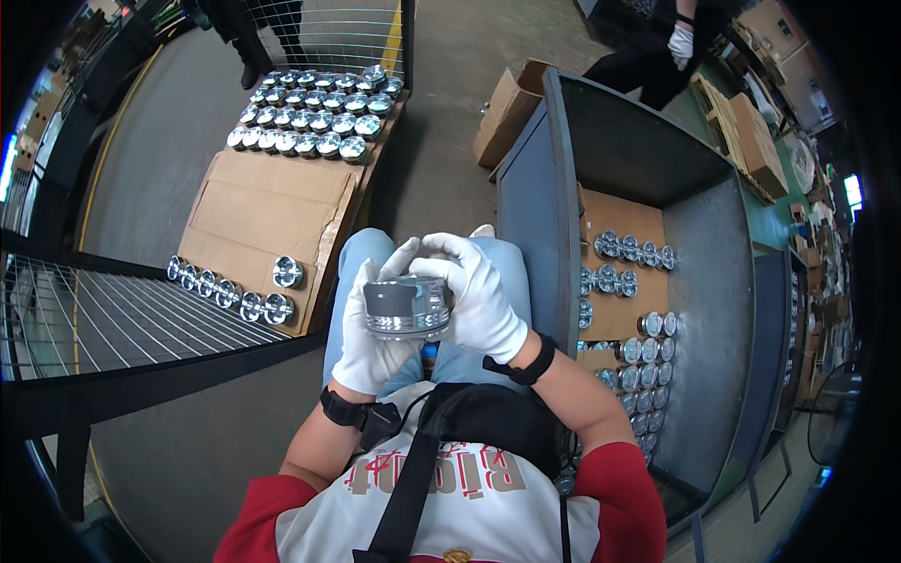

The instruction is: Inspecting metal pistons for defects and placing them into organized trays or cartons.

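Note:
A silver engine piston with a dark grey patch on its skirt is held above my lap, its ringed end facing down toward me. My left hand, in a white glove, grips its left side. The gloved right hand wraps round the right side, fingers curled over the top. The piston hides parts of both hands. To the left, a single piston sits on cardboard beside a row of pistons. Several more rows of pistons fill the far end of that cardboard.
At right stands a deep grey metal bin with more pistons on cardboard inside. Black wire mesh borders the left stand. An open cardboard box is beyond the bin. Other people's legs and a gloved hand appear at the far side.

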`<action>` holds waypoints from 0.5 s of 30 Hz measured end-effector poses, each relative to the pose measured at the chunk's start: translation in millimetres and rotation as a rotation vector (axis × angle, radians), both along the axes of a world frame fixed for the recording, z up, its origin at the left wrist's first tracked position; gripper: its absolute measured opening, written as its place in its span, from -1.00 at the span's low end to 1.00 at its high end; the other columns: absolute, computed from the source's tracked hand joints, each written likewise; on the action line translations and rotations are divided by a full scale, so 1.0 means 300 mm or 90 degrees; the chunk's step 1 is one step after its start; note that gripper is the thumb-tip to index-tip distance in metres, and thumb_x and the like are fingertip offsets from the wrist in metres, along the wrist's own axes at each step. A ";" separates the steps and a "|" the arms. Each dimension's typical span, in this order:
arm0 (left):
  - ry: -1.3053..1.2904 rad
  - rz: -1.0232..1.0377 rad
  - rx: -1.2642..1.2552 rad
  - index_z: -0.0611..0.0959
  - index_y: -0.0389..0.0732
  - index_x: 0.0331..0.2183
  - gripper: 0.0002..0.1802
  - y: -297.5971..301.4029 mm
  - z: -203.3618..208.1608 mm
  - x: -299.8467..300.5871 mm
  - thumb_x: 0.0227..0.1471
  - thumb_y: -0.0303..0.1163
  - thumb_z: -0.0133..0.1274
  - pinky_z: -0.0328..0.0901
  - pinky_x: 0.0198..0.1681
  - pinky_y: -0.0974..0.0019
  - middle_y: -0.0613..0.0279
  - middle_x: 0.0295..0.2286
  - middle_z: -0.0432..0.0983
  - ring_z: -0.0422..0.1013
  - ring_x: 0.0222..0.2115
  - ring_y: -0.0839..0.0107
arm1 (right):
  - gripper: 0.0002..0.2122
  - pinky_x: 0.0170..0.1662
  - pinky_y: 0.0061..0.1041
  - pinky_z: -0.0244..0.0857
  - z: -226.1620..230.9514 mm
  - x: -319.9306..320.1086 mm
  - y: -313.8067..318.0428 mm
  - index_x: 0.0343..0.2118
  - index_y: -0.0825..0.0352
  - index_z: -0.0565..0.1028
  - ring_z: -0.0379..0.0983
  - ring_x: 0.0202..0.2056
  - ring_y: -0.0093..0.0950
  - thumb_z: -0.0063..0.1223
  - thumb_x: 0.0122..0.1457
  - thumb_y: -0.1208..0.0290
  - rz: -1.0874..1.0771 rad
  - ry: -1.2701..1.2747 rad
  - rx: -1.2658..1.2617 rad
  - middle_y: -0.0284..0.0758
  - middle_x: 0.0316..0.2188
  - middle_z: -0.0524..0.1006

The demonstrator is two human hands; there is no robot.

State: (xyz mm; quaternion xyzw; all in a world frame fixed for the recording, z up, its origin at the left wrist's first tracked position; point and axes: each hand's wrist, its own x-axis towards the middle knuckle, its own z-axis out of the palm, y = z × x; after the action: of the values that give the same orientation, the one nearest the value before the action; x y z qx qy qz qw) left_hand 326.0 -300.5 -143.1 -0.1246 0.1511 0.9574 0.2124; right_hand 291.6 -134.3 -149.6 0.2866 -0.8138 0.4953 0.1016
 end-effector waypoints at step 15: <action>-0.034 0.035 -0.048 0.43 -0.31 0.03 -0.36 -0.027 -0.066 0.014 0.28 0.10 -0.17 0.52 -0.13 0.05 0.03 -0.09 0.50 0.54 -0.18 0.20 | -0.31 -0.12 -0.28 0.41 -0.001 -0.007 -0.001 -0.09 0.33 0.53 0.52 -0.18 -0.21 0.56 -0.36 0.12 0.089 0.062 -0.034 -0.21 -0.17 0.53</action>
State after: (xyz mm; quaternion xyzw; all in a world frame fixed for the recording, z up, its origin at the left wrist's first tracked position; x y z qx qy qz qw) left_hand 330.2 -308.6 -162.8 -0.1622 0.1777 0.9528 0.1851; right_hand 289.6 -134.6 -149.9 0.3632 -0.7724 0.5084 0.1138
